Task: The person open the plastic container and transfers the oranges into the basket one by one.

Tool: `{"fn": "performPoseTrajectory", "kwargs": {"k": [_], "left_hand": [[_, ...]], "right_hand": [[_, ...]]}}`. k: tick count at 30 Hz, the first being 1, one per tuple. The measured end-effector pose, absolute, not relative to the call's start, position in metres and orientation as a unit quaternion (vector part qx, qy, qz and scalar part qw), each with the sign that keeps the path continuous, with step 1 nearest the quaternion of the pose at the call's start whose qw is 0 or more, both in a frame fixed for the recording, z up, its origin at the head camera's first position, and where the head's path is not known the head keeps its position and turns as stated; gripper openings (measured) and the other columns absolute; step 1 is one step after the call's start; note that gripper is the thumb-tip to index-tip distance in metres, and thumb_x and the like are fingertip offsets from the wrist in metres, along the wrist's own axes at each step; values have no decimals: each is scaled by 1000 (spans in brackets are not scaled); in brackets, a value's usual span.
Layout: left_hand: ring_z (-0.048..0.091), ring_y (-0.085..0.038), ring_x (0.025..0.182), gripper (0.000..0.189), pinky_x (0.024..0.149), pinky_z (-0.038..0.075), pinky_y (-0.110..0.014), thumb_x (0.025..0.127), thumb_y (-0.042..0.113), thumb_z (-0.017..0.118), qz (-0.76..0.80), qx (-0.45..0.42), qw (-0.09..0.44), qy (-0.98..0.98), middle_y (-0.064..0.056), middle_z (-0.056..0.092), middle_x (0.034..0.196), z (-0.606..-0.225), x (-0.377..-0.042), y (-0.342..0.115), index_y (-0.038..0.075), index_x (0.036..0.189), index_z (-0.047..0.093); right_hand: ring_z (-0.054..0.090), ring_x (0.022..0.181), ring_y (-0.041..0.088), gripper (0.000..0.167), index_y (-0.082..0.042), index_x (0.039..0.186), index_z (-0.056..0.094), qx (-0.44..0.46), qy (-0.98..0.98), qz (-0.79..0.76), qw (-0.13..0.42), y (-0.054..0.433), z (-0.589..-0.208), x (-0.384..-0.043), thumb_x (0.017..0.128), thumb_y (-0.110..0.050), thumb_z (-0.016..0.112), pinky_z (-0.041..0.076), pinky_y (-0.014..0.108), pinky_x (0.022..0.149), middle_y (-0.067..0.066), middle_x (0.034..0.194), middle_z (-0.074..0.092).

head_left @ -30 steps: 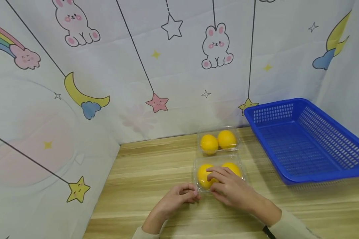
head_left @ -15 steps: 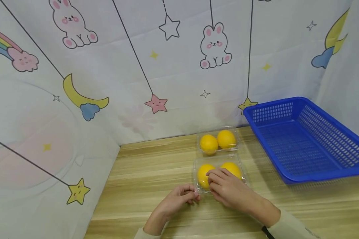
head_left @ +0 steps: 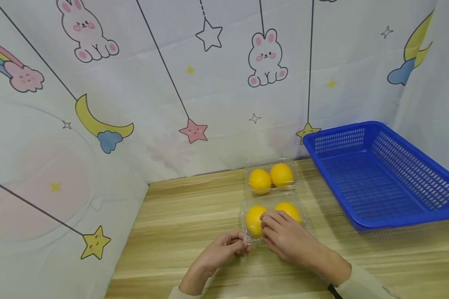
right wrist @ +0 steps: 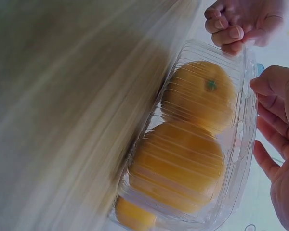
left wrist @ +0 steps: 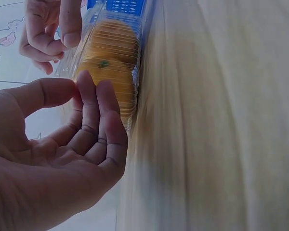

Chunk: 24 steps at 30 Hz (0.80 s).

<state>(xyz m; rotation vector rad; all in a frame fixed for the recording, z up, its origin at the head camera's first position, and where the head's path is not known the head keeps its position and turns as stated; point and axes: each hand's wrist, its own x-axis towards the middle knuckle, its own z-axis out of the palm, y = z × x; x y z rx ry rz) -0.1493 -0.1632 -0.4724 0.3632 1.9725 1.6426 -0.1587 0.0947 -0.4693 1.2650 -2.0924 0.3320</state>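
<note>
A clear plastic clamshell box [head_left: 266, 200] with two oranges [head_left: 255, 222] in it stands on the wooden table, between the hands. My left hand [head_left: 224, 250] pinches the box's near left corner between thumb and fingertips, as the right wrist view also shows. Over the box's near side is my right hand [head_left: 289, 237], its fingers loosely bent above the lid and partly covering the right orange [head_left: 289, 210]. In the right wrist view its thumb touches or nearly touches the box's rim [right wrist: 245, 144], and the other fingers are spread.
Behind, a second clear box [head_left: 278, 187] with two oranges [head_left: 260, 181] stands near the back cloth. A blue plastic basket [head_left: 334, 182] is at the right. Bare wooden table [head_left: 187, 211] lies at the left, beside a printed cloth wall [head_left: 164, 62].
The right hand's fingers have drawn slightly together and shifted a little right over the box. The left hand stays at the corner. The head view has turned slightly.
</note>
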Motion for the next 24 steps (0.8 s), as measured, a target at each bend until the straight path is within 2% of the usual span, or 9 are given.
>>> {"fn": "performPoseTrajectory", "kwargs": {"k": [2, 5, 8, 11, 13, 17, 24], "left_hand": [[62, -14, 94, 14, 87, 47, -26, 108, 12, 56, 604, 141, 269, 737, 2, 67, 96, -470, -149, -162, 1, 103, 63], [61, -13, 92, 14, 85, 47, -25, 107, 11, 56, 599, 144, 267, 741, 2, 67, 94, -469, -149, -162, -1, 102, 63], [61, -13, 91, 15, 84, 47, -24, 107, 10, 56, 600, 146, 267, 740, 2, 66, 93, -469, -148, -163, -2, 100, 62], [61, -13, 92, 14, 84, 47, -25, 107, 11, 57, 608, 141, 272, 733, 2, 67, 94, -471, -148, -164, -1, 101, 63], [63, -13, 94, 13, 85, 48, -26, 107, 12, 58, 615, 132, 276, 727, 1, 68, 95, -472, -148, -164, 1, 103, 64], [66, -15, 96, 15, 86, 50, -27, 106, 15, 61, 626, 109, 277, 721, 0, 71, 98, -474, -147, -165, 1, 109, 65], [68, -14, 94, 21, 85, 51, -27, 105, 17, 65, 637, 93, 268, 717, -1, 73, 98, -476, -146, -163, -1, 114, 67]], "right_hand": [[59, 108, 24, 46, -10, 94, 69, 483, -799, 127, 336, 95, -470, -159, 114, -25, 30, 51, 39, 95, 4, 107, 61], [59, 109, 24, 48, -11, 94, 69, 483, -800, 126, 333, 94, -470, -159, 115, -26, 29, 51, 39, 95, 4, 108, 61], [59, 110, 24, 31, -12, 94, 69, 482, -805, 123, 323, 94, -471, -159, 112, -22, 47, 51, 39, 97, 4, 109, 61], [59, 110, 24, 8, -12, 92, 69, 478, -810, 119, 318, 95, -470, -158, 97, -17, 72, 51, 39, 97, 3, 108, 61], [59, 110, 23, 15, -13, 91, 69, 476, -812, 117, 316, 94, -470, -157, 86, -16, 83, 51, 39, 96, 3, 108, 61], [60, 111, 23, 22, -13, 89, 69, 476, -813, 114, 317, 94, -468, -156, 80, -15, 89, 52, 38, 95, 3, 108, 62], [58, 107, 20, 21, -14, 85, 71, 474, -819, 112, 304, 93, -463, -154, 79, -14, 91, 49, 35, 90, 0, 103, 59]]}}
